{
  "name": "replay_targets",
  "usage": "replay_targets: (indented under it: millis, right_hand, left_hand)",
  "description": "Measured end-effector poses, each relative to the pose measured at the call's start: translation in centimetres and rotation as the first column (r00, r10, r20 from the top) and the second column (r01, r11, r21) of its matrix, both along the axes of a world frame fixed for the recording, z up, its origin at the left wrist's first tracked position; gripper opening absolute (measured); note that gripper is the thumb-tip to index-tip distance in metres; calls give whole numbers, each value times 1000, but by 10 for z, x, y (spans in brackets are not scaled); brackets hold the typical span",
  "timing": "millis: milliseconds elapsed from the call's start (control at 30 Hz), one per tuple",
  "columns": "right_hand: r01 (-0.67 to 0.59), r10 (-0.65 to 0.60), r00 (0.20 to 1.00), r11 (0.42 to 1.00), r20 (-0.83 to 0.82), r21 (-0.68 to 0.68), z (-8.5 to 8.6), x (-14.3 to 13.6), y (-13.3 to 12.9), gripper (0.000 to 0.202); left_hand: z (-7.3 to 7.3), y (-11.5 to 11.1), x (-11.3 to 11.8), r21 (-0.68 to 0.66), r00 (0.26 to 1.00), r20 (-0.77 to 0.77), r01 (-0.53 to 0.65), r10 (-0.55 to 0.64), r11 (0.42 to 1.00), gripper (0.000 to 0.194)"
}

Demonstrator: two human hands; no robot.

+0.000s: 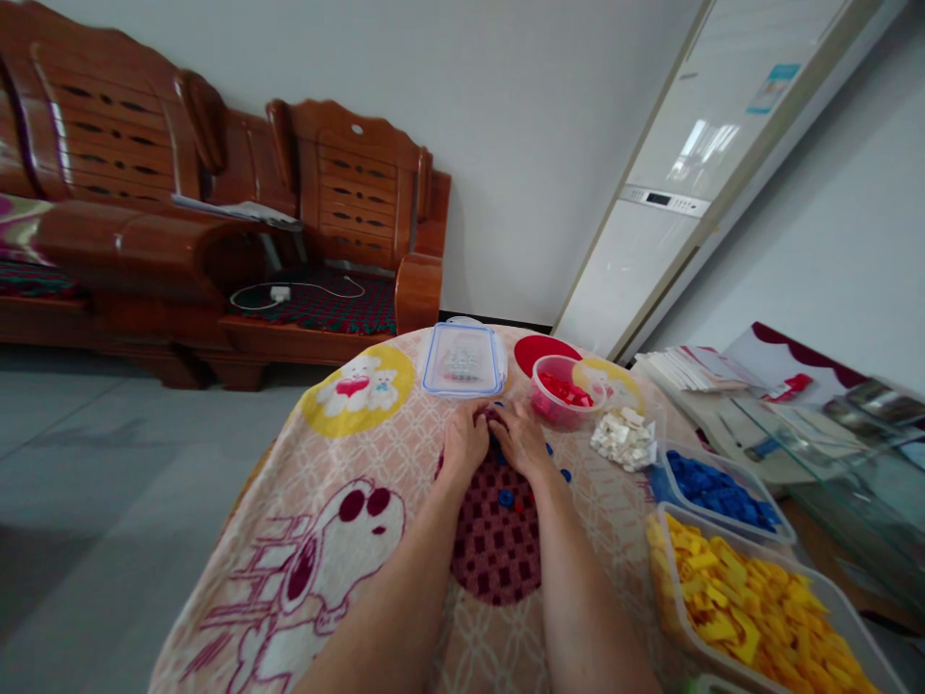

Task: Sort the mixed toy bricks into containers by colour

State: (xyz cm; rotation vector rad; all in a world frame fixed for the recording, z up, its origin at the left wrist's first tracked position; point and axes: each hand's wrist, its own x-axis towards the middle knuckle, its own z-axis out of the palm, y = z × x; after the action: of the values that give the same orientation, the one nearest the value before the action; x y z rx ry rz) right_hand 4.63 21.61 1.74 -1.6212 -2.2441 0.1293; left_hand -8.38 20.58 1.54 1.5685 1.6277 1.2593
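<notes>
My left hand (466,441) and my right hand (520,440) meet over the tablecloth, their fingertips bent inward and pressed close together. Whatever sits between the fingers is too small and too hidden to name. Just below the hands lie a round blue piece (506,497) and a tiny red piece (518,506). More small blue pieces (566,475) are scattered to the right of my right wrist. Beyond the hands stands a round clear tub (543,409) with red plastic pieces (566,389) inside. A pile of white pieces (622,440) lies right of it.
A blue-edged clear lid or box (462,359) is at the table's far side, near a red disc (541,349). At right, clear bins hold blue pieces (719,492) and yellow pieces (752,607). A glass shelf (831,453) adjoins them. Wooden seats (354,193) stand behind.
</notes>
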Motion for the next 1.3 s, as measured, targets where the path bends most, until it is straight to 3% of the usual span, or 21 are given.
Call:
replay_targets:
  millis: [367,600,867,1000,1133,1300]
  right_hand:
    - [-23,23,995,1000,93,-1,-2,-3,2,41]
    - [-63,59,986,998,-154,-23,6,15,-8,37]
    - [-49,-6,926,990,-377,-134,35,53,-40,43]
    - [137,-180,881,982,-438,-128,45,74,-59,36]
    - [381,-413,877,909,-244,-170,44,85,-68,23]
    - [465,-483,876,850,-13,-245,38,75,-67,16]
  left_hand:
    - [1,1,2,-36,999,-29,-31,30,999,39]
    - [4,0,4,-27,998,-59,22,-23,999,38]
    - [5,0,8,-49,993,-95,70,-75,996,37]
    - [10,-2,9,-75,991,-104,74,-82,994,37]
    - [11,-3,9,-72,989,-114,83,-90,994,37]
    - [6,-1,8,-73,988,-132,74,-83,995,37]
